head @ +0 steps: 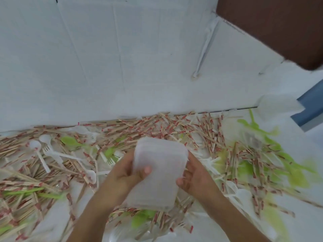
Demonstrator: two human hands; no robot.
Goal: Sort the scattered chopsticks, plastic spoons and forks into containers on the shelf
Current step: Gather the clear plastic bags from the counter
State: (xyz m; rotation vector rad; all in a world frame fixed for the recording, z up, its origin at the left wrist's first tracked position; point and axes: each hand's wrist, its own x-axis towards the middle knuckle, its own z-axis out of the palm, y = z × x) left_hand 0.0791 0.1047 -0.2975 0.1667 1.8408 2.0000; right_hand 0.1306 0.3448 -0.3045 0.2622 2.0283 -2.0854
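Note:
I hold a stack of translucent white plastic containers (157, 173) above the shelf. My left hand (129, 173) grips its left side with the thumb across the front. My right hand (192, 175) grips its right side, fingers curled against the wall. Beneath and around them lies a wide scatter of paper-banded wooden chopsticks (157, 126), white plastic spoons (35, 145), white forks (52, 152) and green plastic spoons (70, 140). More green cutlery (272, 140) is heaped at the right, blurred.
A white wall (122, 58) rises right behind the shelf, with a white pipe (204, 44) running down it. A brown panel (279, 25) fills the top right corner and a blue-grey edge (311, 109) juts in at the right.

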